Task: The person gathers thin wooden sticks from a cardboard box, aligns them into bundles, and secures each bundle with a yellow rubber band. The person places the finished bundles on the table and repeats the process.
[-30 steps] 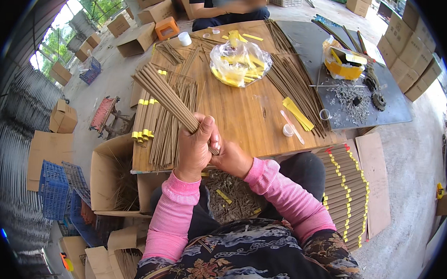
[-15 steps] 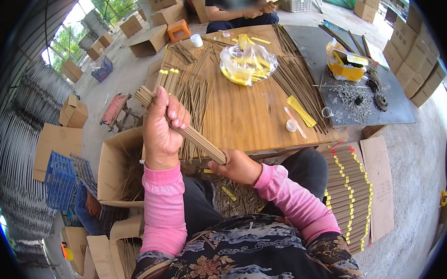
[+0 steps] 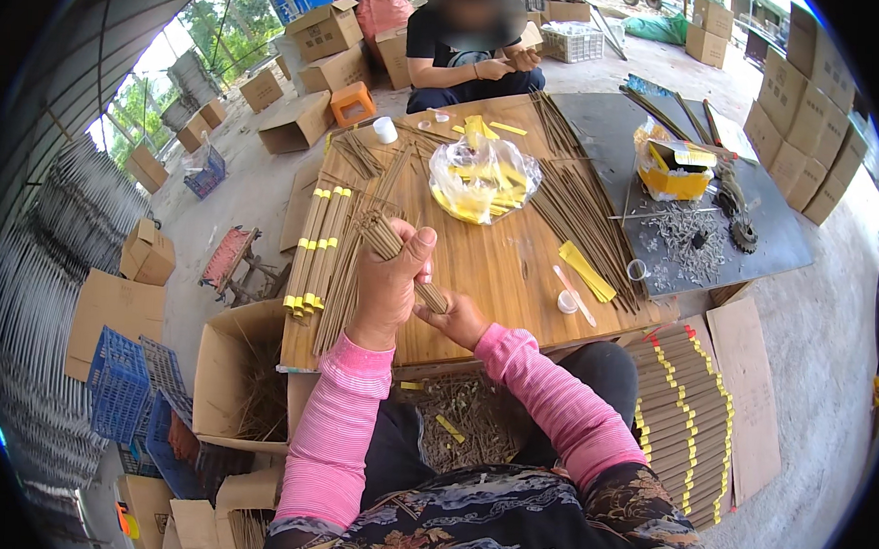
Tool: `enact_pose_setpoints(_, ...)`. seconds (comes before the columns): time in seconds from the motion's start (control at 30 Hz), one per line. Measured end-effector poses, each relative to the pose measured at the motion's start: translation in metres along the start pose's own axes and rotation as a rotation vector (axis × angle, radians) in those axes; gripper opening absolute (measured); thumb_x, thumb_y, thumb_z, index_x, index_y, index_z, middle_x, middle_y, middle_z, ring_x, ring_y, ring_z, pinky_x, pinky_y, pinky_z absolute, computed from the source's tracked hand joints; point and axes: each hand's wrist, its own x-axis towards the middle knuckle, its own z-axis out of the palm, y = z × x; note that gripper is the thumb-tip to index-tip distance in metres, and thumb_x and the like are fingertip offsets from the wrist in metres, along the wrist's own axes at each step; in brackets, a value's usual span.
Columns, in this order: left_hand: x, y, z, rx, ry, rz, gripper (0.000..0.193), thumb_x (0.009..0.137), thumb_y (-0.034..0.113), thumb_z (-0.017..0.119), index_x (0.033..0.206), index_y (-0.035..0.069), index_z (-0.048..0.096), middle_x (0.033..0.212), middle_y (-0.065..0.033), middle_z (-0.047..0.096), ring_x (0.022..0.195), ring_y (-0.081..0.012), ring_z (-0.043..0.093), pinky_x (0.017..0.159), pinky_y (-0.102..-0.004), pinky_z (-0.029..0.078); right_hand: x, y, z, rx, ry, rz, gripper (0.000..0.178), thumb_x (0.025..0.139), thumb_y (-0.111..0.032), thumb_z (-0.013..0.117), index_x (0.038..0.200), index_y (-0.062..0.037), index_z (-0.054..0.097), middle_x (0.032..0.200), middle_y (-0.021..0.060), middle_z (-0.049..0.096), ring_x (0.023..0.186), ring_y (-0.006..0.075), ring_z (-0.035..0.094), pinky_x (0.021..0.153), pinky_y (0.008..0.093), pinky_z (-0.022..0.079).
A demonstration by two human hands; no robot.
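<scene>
Both of my hands are closed on a bundle of brown incense sticks (image 3: 380, 237), held at a slant over the table's near edge. My left hand (image 3: 386, 290) wraps round its upper part, with the stick ends fanning slightly past the fist. At the lower end, the fingers of my right hand (image 3: 459, 321) grip the sticks. Left of the bundle lie several finished bundles with yellow bands (image 3: 313, 254). Loose sticks (image 3: 338, 304) rest beside them, partly hidden by my left hand. A clear plastic bag of yellow paper strips (image 3: 483, 181) sits farther back.
On the wooden table (image 3: 504, 267) are a yellow strip stack (image 3: 587, 269), a small cup (image 3: 567, 302) and a flat stick (image 3: 576, 294). A dark table (image 3: 784, 252) adjoins it. Cardboard box (image 3: 222, 368) stands left; banded bundles (image 3: 683, 423) lie right. A person (image 3: 468, 65) sits opposite.
My hands and the bundle have moved right and nearer the middle, and the bundle now points more steeply. The view has tilted up, showing more of the person opposite.
</scene>
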Motion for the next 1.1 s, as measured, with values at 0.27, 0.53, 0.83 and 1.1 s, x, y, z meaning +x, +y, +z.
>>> enact_pose_setpoints(0.27,0.006,-0.006,-0.010,-0.030,0.026,-0.010,0.026,0.080,0.017,0.065,0.071,0.007,0.043,0.057,-0.0014,0.044,0.047,-0.0101,0.043,0.045,-0.0222,0.037,0.007,0.014,0.003,-0.025,-0.042,0.029,0.022,0.082,-0.025,0.060,0.089,-0.0050,0.057,0.077,0.0141,0.058,0.072,0.0255,0.058,0.067,0.0331,0.046)
enact_pose_setpoints(0.53,0.023,0.034,-0.013,-0.215,-0.071,0.123,0.040,0.089,0.045,0.038,0.080,0.007,0.044,0.057,-0.0061,0.046,0.047,-0.0135,0.041,0.047,-0.0246,0.037,0.010,0.009,0.005,-0.033,0.003,0.048,0.021,0.081,-0.025,0.061,0.085,-0.0052,0.055,0.075,0.0144,0.059,0.071,0.0287,0.058,0.065,0.0354,0.046)
enact_pose_setpoints(0.83,0.029,0.041,-0.024,-0.361,-0.104,-0.018,0.019,0.082,0.018,0.039,0.088,0.002,0.047,0.060,-0.0099,0.049,0.049,-0.0158,0.042,0.050,-0.0279,0.039,0.012,0.021,0.010,-0.045,-0.007,0.038,0.022,0.082,-0.028,0.059,0.086,-0.0067,0.055,0.075,0.0144,0.060,0.070,0.0295,0.059,0.064,0.0360,0.046)
enact_pose_setpoints(1.1,0.033,0.039,-0.029,-0.297,-0.088,0.012,0.026,0.086,0.027,0.040,0.088,0.003,0.048,0.059,-0.0082,0.048,0.049,-0.0151,0.042,0.049,-0.0262,0.039,0.012,0.008,0.007,-0.067,-0.004,0.044,0.022,0.082,-0.028,0.059,0.087,-0.0068,0.055,0.076,0.0134,0.060,0.071,0.0292,0.059,0.065,0.0356,0.047)
